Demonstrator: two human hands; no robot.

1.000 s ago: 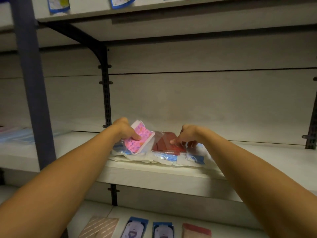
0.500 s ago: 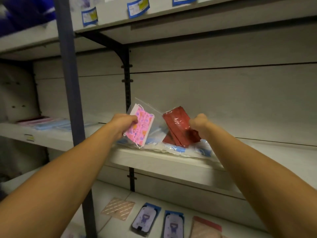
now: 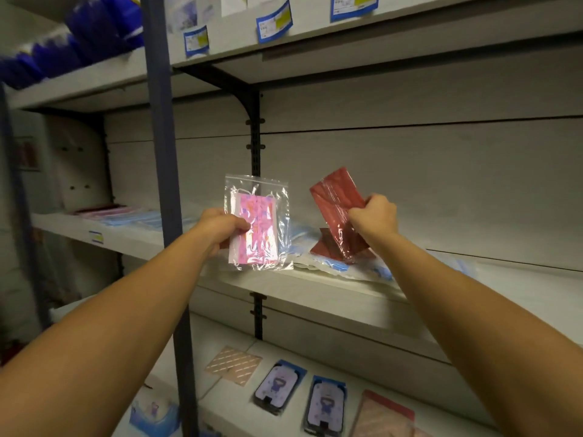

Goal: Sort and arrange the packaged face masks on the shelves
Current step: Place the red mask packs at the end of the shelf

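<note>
A dark blue-grey upright post (image 3: pixel 162 184) runs from top to bottom at about nine o'clock of centre. Just right of it, towards twelve o'clock, a black slotted bracket (image 3: pixel 255 127) curves under the upper board. Blue-edged price labels (image 3: pixel 273 22) hang along that board's front lip at twelve o'clock. At nine o'clock, behind the post, a pale panel with small dark holes (image 3: pixel 77 165) stands upright.

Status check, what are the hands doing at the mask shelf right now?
Left hand grips pink mask pack. Right hand grips red mask pack. Both raised above middle shelf. Nothing blocking.
</note>
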